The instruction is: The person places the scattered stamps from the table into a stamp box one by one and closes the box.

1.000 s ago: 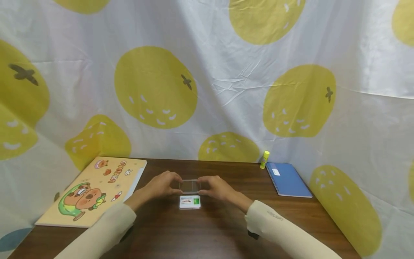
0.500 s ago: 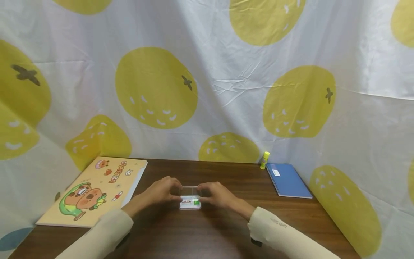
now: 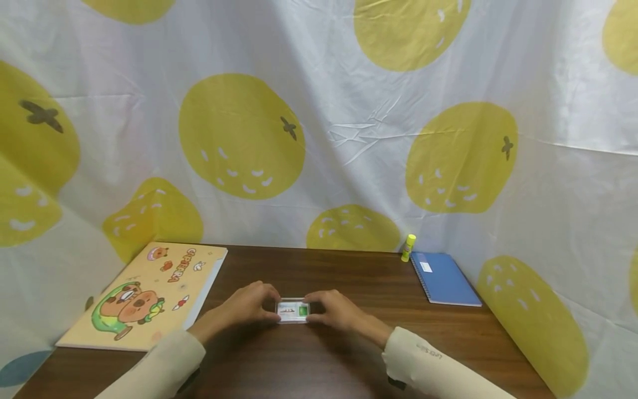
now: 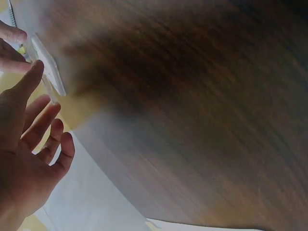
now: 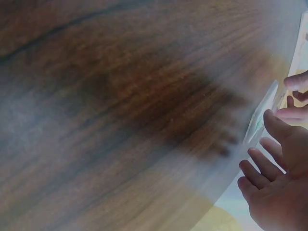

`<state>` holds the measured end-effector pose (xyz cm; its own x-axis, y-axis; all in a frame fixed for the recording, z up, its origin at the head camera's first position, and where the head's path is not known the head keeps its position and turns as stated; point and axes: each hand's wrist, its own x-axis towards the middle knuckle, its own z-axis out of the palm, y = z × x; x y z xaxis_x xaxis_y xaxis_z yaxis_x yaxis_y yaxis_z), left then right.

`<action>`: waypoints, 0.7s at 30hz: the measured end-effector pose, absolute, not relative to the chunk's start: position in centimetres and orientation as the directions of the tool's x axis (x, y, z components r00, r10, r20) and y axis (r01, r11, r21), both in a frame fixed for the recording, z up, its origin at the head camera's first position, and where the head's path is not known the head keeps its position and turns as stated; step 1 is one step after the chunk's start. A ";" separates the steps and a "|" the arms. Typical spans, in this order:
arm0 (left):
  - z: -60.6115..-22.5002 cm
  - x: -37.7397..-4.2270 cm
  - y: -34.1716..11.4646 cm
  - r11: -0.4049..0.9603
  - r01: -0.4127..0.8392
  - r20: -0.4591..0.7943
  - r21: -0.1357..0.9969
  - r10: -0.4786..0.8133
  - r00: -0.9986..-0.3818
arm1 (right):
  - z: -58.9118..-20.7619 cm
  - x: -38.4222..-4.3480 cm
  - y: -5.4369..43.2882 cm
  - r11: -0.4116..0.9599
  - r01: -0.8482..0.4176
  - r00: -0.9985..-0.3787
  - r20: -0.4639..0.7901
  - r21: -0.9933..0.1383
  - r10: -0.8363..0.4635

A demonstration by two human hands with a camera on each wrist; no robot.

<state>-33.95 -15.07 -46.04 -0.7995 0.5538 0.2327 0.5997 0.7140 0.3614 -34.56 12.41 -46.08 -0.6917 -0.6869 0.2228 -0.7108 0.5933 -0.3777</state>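
Note:
In the head view a small flat white box (image 3: 293, 313) with a printed, partly green face lies on the wooden table. Over it is a clear plastic cover (image 3: 293, 300), its far edge level with the box's far edge. My left hand (image 3: 251, 305) pinches the cover's left end between thumb and fingers. At the right end my right hand (image 3: 336, 310) pinches it likewise. The left wrist view has the thumb (image 4: 32, 74) against the cover, just beside the box (image 4: 49, 65). Whether cover and box touch, I cannot tell.
A large tan folder (image 3: 144, 293) with cartoon capybaras lies on the left. Toward the back right are a blue spiral notebook (image 3: 446, 277) and an upright yellow glue stick (image 3: 408, 247). A fruit-patterned curtain (image 3: 344, 166) hangs behind the dark wooden table (image 3: 359, 354).
Both hands have brought the clear cover toward the person and down, from behind the white box to over it. The box, folder, notebook and glue stick stay in place.

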 end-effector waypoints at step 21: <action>-46.5 -33.9 -14.9 0.717 0.582 0.213 0.384 0.544 -0.811 | -46.5 -34.5 12.2 0.614 -0.708 -0.698 0.211 -0.349 -0.685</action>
